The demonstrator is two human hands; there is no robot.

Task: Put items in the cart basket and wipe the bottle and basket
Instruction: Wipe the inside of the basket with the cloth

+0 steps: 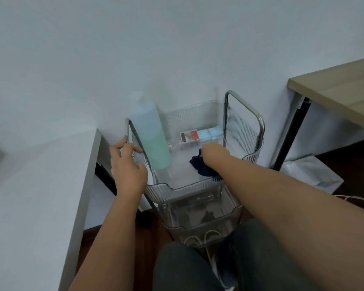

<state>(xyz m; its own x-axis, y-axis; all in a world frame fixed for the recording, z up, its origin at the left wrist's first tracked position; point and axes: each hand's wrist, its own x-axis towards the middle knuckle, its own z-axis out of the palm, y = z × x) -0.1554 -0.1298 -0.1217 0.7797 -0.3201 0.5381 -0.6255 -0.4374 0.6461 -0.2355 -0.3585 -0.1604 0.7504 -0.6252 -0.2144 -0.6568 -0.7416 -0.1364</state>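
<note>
A clear plastic cart basket [178, 186] sits on a metal-framed trolley in front of me. A tall translucent bottle [150, 135] of blue-green liquid stands upright in its left side. Small boxes [200, 135], white, red and light blue, lie along its far wall. My right hand [214, 153] is inside the basket and grips a dark blue cloth [204, 168] against the basket floor. My left hand [126, 162] holds the basket's left rim beside the bottle, fingers curled over the metal frame.
A grey-white table [40, 185] stands to the left of the cart and a wooden desk [340, 91] to the right. A lower clear basket [200, 217] sits under the top one. A silver bag [311, 171] lies on the dark floor at right. My legs are below.
</note>
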